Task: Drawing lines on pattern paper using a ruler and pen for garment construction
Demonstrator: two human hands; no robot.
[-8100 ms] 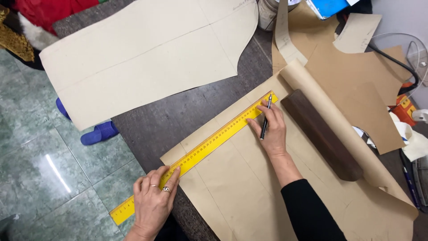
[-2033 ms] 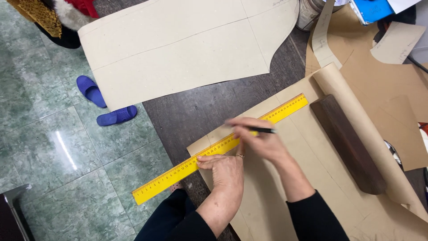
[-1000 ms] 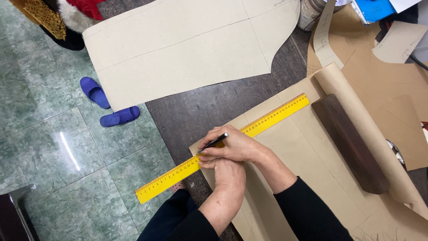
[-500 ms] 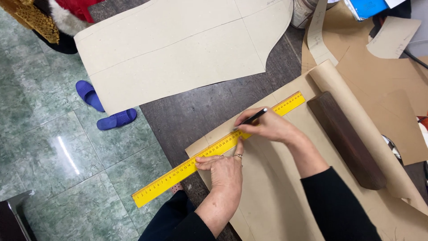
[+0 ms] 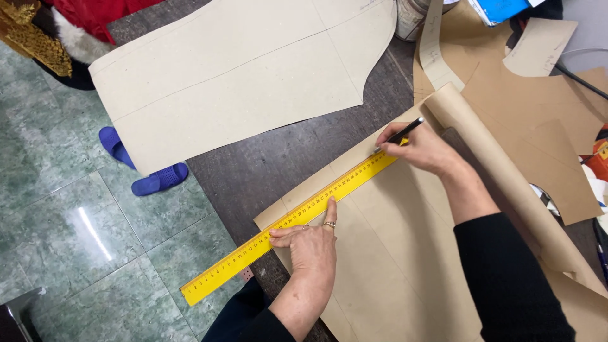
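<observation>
A long yellow ruler (image 5: 253, 244) lies diagonally along the edge of a sheet of brown paper (image 5: 392, 253) on a dark wooden table (image 5: 278, 152). My left hand (image 5: 310, 244) presses flat on the ruler near its middle, fingers spread, a ring on one finger. My right hand (image 5: 421, 149) holds a black pen (image 5: 399, 134) with its tip at the ruler's far end, on the paper. The paper's far side curls into a roll (image 5: 500, 183). The ruler's lower end sticks out past the table edge.
A large pale cut pattern piece (image 5: 240, 69) lies on the table's far left. More brown paper pieces (image 5: 538, 107) lie at the right. A whitish cup or tin (image 5: 411, 16) stands at the back. Blue slippers (image 5: 149, 171) rest on the green tiled floor (image 5: 76, 221).
My right hand has slid with the pen along the ruler from near my left hand up to its far end. My left hand stays pressed on the ruler.
</observation>
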